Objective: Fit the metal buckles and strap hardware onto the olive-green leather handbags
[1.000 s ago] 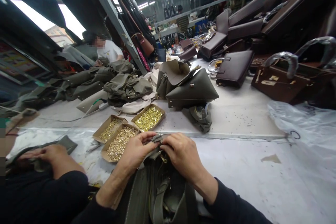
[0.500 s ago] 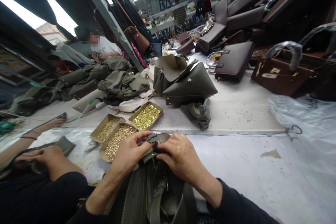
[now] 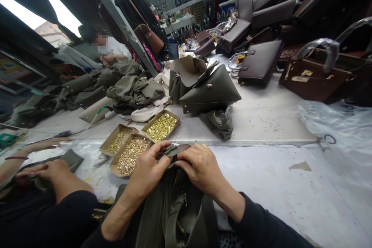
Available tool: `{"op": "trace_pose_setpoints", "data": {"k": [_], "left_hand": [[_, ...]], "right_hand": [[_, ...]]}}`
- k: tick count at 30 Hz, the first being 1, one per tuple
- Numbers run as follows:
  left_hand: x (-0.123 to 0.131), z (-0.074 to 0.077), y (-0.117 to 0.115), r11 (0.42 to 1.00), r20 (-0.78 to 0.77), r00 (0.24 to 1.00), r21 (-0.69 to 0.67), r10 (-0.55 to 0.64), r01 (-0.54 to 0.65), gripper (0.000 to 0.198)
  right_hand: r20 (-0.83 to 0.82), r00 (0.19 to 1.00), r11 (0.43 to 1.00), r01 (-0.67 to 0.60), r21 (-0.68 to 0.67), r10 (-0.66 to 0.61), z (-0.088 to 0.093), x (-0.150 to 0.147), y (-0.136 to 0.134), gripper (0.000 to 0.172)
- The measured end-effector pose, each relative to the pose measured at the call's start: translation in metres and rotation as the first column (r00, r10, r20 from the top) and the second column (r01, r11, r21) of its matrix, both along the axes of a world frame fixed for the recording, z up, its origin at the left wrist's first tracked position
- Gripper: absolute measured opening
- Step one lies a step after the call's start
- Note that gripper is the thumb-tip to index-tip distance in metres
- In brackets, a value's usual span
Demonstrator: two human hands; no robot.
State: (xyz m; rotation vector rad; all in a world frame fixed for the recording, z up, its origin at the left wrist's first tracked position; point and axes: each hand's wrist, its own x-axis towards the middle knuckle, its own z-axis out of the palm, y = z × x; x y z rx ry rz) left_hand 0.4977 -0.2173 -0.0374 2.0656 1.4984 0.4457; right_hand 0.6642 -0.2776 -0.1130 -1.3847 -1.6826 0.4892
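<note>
Two bare hands work at the top of an olive-green leather bag with broad straps (image 3: pixel 154 217), held at the near edge of a white worktable (image 3: pixel 261 186). Above the bag's mouth, the left hand (image 3: pixel 149 162) and the right hand (image 3: pixel 200 164) pinch an olive-green strip (image 3: pixel 173 150) between thumbs and curled fingers; the fingertips partly hide it, so what lies between them cannot be told. The step in hand appears to be close handling of that strip; the next move seems to call for a steady two-handed pinch. Left of the bag, a co-worker's hand (image 3: pixel 58 172) grips other olive-green material (image 3: pixel 74 159). Just beyond the bag to its left, shallow brown cardboard trays (image 3: pixel 117 172) of gold-coloured metal fittings (image 3: pixel 130 157) crowd the left hand's room. Straight beyond the bag lie a crumpled olive-green pouch (image 3: pixel 219 124) and a dark-green, open-topped bag body (image 3: pixel 209 91); to its far right, crinkled clear plastic sheeting (image 3: pixel 340 128) and a brown handbag with a wrapped handle (image 3: pixel 319 83). Farthest left, beyond heaped olive-green bags (image 3: pixel 136 93), is a person in a white top (image 3: pixel 114 49).
</note>
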Motion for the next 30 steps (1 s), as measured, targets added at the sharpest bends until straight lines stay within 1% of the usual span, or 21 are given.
{"op": "trace_pose_setpoints", "data": {"k": [4,6,8,10,12,14,15,17,19,20,22,24,27,30], "left_hand": [[0.000,-0.003,-0.003,0.995,-0.091,0.995,0.083,-0.046,0.053,0.036],[0.001,-0.005,-0.005,0.990,-0.133,0.990,0.128,-0.047,0.064,0.036],[0.003,-0.006,-0.006,0.989,-0.138,0.990,0.141,-0.034,0.053,0.035],[0.004,-0.007,-0.005,0.995,-0.092,0.996,0.100,-0.016,0.025,0.035],[0.004,-0.007,-0.002,1.000,0.008,1.000,0.015,-0.011,0.011,0.033],[0.003,-0.007,0.002,0.998,0.110,0.994,-0.062,-0.013,0.020,0.033],[0.001,-0.007,0.003,0.996,0.139,0.990,-0.082,-0.013,0.024,0.033],[-0.004,-0.006,0.006,0.995,0.158,0.987,-0.097,-0.005,0.020,0.033],[-0.010,-0.006,0.008,0.994,0.169,0.986,-0.110,0.014,0.005,0.032],[-0.014,-0.006,0.009,0.993,0.179,0.983,-0.120,0.028,-0.006,0.032],[-0.021,-0.008,0.012,0.988,0.226,0.972,-0.153,0.066,-0.031,0.035],[-0.026,-0.010,0.014,0.976,0.293,0.949,-0.210,0.118,-0.057,0.039],[-0.030,-0.012,0.016,0.952,0.378,0.906,-0.295,0.190,-0.077,0.045],[-0.030,-0.013,0.017,0.940,0.402,0.887,-0.328,0.225,-0.089,0.047]], "right_hand": [[-0.062,0.998,0.999,0.026,0.025,-0.024,0.001,-0.003,-0.001,0.005],[-0.061,0.998,0.999,0.033,0.026,-0.031,0.002,-0.005,-0.001,0.004],[-0.045,0.997,0.998,0.062,0.010,-0.061,0.002,-0.005,0.000,0.004],[-0.035,0.994,0.994,0.106,-0.019,-0.107,0.002,-0.005,0.002,0.006],[-0.015,0.993,0.993,0.116,-0.034,-0.117,0.004,-0.005,0.005,0.019],[0.019,0.996,0.996,0.091,-0.013,-0.091,0.007,-0.005,0.009,0.029],[0.038,0.996,0.997,0.076,0.003,-0.076,0.009,-0.005,0.012,0.029],[0.075,0.995,0.998,0.061,0.020,-0.062,0.014,-0.007,0.018,0.021],[0.093,0.994,0.999,0.052,0.006,-0.052,0.018,-0.009,0.026,0.013],[0.089,0.995,0.999,0.039,-0.007,-0.039,0.019,-0.010,0.031,0.013],[0.063,0.998,0.999,0.002,-0.034,0.000,0.020,-0.011,0.037,0.012],[0.027,0.997,0.996,-0.068,-0.061,0.069,0.018,-0.011,0.041,0.012],[-0.041,0.983,0.978,-0.184,-0.098,0.181,0.013,-0.009,0.041,0.027],[-0.133,0.967,0.967,-0.231,-0.109,0.216,0.009,-0.007,0.040,0.037]]}}
